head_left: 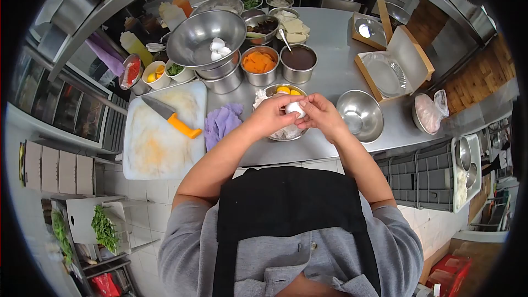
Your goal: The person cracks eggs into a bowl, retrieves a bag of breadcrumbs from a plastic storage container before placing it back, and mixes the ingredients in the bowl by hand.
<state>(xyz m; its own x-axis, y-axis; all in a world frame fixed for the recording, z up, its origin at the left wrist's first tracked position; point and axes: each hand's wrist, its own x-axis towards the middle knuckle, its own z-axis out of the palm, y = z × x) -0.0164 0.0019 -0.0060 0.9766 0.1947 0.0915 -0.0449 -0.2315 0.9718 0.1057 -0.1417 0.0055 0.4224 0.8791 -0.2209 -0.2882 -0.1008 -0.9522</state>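
Note:
Between the fingertips of both hands is a white egg [295, 109]. My left hand [273, 115] grips it from the left, and my right hand [325, 115] from the right. Whether the shell is cracked I cannot tell. Directly below is a metal bowl [286, 138] holding white powder like flour and some yellow yolks [288, 91]; the hands hide part of it. Empty eggshells [219, 49] lie in a large steel bowl [187, 38] to the upper left. Just right of my right hand stands another steel bowl [360, 116].
On the left, a knife [175, 119] with an orange handle rests on a white cutting board [140, 154], beside a purple cloth [222, 125]. Tubs of orange slices [259, 61] and dark sauce [298, 58] stand behind. Cardboard boxes [421, 55] and a bagged bowl [429, 114] are rightward.

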